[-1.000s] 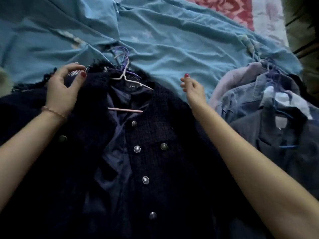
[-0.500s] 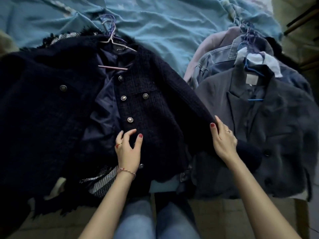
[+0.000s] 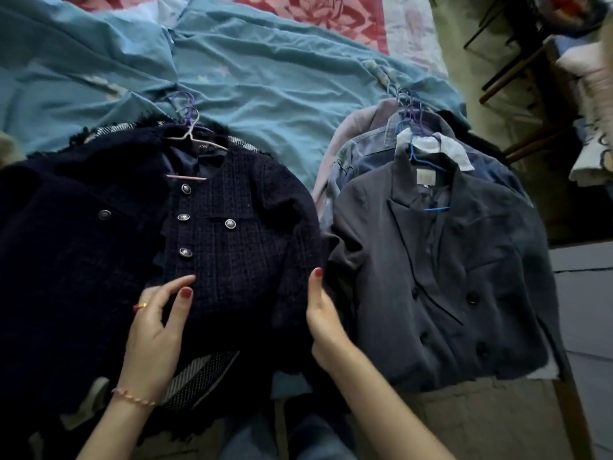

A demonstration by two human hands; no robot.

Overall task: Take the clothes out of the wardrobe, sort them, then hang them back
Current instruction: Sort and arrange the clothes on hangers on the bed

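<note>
**Clothes on hangers, laid in two stacks on a bed**

Clothes lie across the near edge of a bed covered by a crumpled light-blue sheet (image 3: 265, 81); a red and pink floral cover (image 3: 308, 11) shows at the far side. Left stack: a dark navy tweed jacket with round silver buttons (image 3: 232, 234) lies on top, front up, on a pale pink plastic hanger (image 3: 187, 141) whose lower bar crosses the open neckline; several purple hanger hooks (image 3: 182, 101) bunch just beyond the collar; a black-and-white striped garment (image 3: 195, 380) shows beneath the jacket's hem. Right stack, just beside the first: a grey double-breasted blazer with dark buttons (image 3: 431, 287) lies on top, on a blue plastic hanger (image 3: 421, 154); a white collar (image 3: 454, 151), a faded blue denim jacket (image 3: 361, 154) and a pale lilac garment (image 3: 351, 127) show beneath it.

Left hand (image 3: 156, 330) rests on the jacket's lower front, near its opening edge; fingers (image 3: 172, 288) relaxed and slightly apart, thumb lying on the cloth, gripping nothing; a gold ring and a beaded bracelet are worn. Right hand (image 3: 323, 323) sits at the jacket's right side, against the folded sleeve, between the two stacks; thumb straight and pointing away, the other fingers hidden behind the palm, so whether they hold the cloth cannot be told. Blue-jeaned legs (image 3: 248, 439) stand at the bed's near edge; dark wooden furniture (image 3: 530, 74) stands at the upper right.
</note>
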